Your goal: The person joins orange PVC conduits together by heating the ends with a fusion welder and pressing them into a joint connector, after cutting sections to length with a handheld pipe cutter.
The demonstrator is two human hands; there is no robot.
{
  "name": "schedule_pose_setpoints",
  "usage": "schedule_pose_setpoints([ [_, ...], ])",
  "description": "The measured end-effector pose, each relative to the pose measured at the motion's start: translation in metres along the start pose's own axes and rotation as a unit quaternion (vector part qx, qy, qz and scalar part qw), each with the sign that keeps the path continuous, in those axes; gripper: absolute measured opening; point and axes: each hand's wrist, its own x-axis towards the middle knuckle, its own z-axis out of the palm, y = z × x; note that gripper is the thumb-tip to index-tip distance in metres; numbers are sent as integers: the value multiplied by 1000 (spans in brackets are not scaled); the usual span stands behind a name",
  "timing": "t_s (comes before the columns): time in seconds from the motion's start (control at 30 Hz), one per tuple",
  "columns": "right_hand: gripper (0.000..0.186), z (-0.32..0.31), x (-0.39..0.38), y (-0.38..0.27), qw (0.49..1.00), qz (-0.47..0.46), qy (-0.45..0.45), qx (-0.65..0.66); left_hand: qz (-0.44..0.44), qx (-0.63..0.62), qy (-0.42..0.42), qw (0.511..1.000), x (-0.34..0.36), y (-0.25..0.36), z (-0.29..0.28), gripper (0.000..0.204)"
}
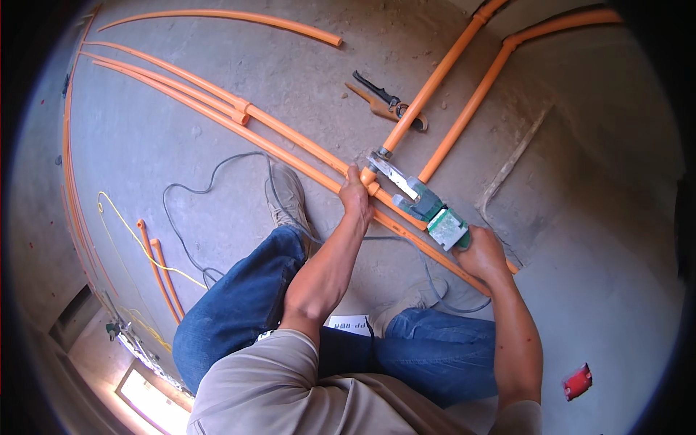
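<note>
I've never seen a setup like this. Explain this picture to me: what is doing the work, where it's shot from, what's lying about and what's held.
There is no machine arm here, just a person's bare hands. A wide camera worn on the head looks down, so you see the person's own arms and legs; its lens bends straight edges toward the rim.

The right hand holds a green power tool with a flat metal plate at its front. The left hand grips orange piping right beside a fitting, close to that plate.

On the grey floor lie more orange pipes, a cutting tool with a black handle and, lower right, a small red item I can't identify.
</note>
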Motion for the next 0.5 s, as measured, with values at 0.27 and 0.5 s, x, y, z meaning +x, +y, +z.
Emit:
schedule_pose_setpoints([
  [0.27,34,-1,2,3,1000,-4,-3,-12,4,20,3,1000,5,-3,1,40],
  [0.5,32,-2,3,7,1000,-12,1,-1,-14,-2,-19,1000,1,-1,6,39],
])
